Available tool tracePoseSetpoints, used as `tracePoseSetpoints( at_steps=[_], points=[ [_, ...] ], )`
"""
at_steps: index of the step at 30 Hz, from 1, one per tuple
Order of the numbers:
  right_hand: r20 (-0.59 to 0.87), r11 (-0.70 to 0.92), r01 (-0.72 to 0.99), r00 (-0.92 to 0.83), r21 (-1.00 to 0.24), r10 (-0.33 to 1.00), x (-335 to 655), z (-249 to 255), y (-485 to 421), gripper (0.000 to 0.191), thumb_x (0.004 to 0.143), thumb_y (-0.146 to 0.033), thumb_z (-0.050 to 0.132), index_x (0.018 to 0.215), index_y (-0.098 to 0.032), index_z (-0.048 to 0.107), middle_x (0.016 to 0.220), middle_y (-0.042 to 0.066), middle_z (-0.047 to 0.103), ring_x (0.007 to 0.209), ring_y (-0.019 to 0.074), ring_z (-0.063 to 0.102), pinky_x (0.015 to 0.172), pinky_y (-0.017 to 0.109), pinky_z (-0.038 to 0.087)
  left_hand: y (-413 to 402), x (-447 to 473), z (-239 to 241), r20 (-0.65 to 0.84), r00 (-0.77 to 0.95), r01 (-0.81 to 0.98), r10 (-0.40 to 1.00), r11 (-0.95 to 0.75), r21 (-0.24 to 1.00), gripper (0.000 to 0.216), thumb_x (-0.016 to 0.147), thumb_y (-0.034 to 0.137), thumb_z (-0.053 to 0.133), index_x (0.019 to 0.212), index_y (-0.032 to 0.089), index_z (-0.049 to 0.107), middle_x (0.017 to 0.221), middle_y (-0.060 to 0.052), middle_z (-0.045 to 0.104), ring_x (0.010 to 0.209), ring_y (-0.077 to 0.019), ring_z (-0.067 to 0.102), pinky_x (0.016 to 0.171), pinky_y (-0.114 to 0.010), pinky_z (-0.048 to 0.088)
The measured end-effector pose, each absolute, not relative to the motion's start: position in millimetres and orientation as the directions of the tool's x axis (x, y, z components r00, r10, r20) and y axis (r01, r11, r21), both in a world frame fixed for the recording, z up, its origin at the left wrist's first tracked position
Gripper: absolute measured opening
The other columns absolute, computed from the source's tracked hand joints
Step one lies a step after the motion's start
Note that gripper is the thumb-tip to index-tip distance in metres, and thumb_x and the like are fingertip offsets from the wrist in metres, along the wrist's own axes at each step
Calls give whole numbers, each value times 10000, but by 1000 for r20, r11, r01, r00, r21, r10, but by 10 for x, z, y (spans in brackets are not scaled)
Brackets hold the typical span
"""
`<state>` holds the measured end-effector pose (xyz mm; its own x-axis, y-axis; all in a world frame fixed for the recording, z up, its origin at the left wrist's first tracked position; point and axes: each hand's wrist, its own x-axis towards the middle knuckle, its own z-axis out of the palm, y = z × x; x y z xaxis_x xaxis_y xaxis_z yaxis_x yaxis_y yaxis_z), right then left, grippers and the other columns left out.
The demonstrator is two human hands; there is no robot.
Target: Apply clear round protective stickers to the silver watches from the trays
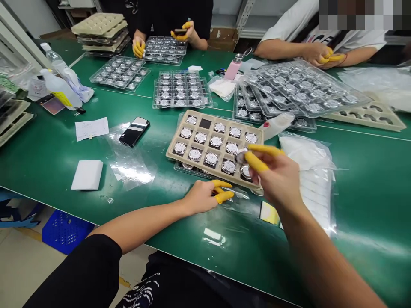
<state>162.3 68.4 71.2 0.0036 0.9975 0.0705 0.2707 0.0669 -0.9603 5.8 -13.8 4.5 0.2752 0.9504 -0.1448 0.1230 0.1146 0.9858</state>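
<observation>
A beige compartment tray [170, 150] holds several round silver watch heads [216, 141], face up. One slot [205, 124] in its back row shows only a dark bottom. Over the tray's right part, my right hand [279, 175] pinches a watch head [240, 155] between yellow-covered fingertips; it is slightly blurred. My left hand [205, 196] rests on the green table in front of the tray, its yellow-tipped thumb and finger closed around something thin and shiny that I cannot make out. Clear film [240, 206] lies just beside those fingertips.
Stacked clear trays of watch heads [183, 90] stand behind. A phone [135, 131], white pad [87, 175] and paper slip [92, 128] lie left. To the right is a bag of white sheets [308, 171]. Two people sit opposite, one person's hand [186, 32] holding a dark object.
</observation>
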Motion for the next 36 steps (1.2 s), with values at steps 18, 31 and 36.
tracePoseSetpoints(
  at_steps=[18,31,36],
  points=[
    [-4,204,872,-230,-444,973,129,508,2341,245,733,-282,822,871,-124,696,1121,200,584,944,306,632,881,532,503,-125,16,78,-146,452,348,880,-24,937,469,898,478,686,1283,210,697,1045,-26,823,966,-189,769,894,-262,576],
    [-168,-109,270,-204,-957,965,1634,822,470,605,623,-464,892,1090,-217,598,611,-71,530,445,77,422,408,234,281,-73,35,-45,-78,291,9,954,78,997,650,686,410,893,1251,159,692,919,-69,805,888,-196,767,894,-334,617],
    [-455,-445,103,-135,-890,880,1992,409,-166,769,464,-440,951,1020,-239,459,582,-98,602,371,61,361,337,199,212,-95,2,-2,27,409,129,912,-87,988,732,615,376,922,1283,177,697,949,-48,788,869,-172,737,924,-322,600]
  ],
)
